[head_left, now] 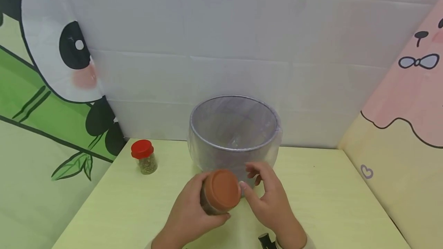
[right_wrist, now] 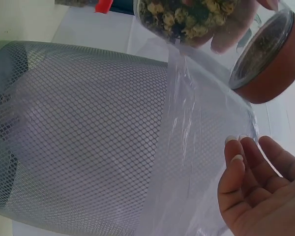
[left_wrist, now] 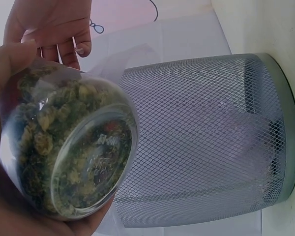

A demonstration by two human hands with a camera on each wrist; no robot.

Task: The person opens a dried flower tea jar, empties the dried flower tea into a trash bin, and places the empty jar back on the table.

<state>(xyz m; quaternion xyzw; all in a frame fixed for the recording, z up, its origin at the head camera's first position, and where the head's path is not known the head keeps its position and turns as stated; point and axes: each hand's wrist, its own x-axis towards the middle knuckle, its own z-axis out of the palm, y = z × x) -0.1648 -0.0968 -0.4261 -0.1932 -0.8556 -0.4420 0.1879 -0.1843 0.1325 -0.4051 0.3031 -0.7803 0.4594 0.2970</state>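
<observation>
My left hand (head_left: 188, 210) grips a clear jar (head_left: 219, 192) with a brown lid, tilted so the lid faces me, just above the table in front of a mesh bin (head_left: 235, 133). The left wrist view shows the jar (left_wrist: 69, 147) full of dried flower buds, seen from its base. My right hand (head_left: 266, 195) hovers just right of the lid with relaxed fingers and holds nothing. In the right wrist view its fingers (right_wrist: 255, 182) lie straight below the lid (right_wrist: 268, 59), apart from it.
The round grey mesh bin (right_wrist: 78, 132), lined with a clear plastic bag (right_wrist: 196, 147), stands at the back of the pale green table (head_left: 328, 203). A small red-lidded jar (head_left: 143, 156) stands at the table's back left. Printed cloth walls enclose three sides.
</observation>
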